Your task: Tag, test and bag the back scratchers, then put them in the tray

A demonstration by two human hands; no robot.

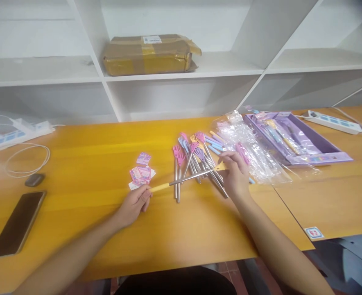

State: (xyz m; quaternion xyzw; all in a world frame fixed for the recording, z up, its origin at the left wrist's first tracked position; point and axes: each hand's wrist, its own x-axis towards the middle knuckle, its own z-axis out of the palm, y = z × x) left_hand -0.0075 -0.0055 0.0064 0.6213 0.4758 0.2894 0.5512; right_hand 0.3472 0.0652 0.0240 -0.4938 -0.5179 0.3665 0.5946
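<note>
My left hand (135,206) is closed round the yellow handle of a metal back scratcher (193,176). At the other end of the rod, my right hand (235,174) pinches its yellow hand-shaped head. The scratcher is held slantwise over the table, its right end higher in view. Behind it lies a pile of metal rods (179,184) with pink, blue, purple and yellow hand-shaped heads. Blue, purple and yellow handles (214,141) lie right of the pile. Small pink and purple printed cards (141,175) lie just beyond my left hand.
Clear plastic bags (253,151) and a purple display box (316,141) with wrapped scratchers are at the right. A phone (17,223), a black case (35,179) and a power strip (23,134) are left. A taped carton (147,55) sits on the white shelf (181,76).
</note>
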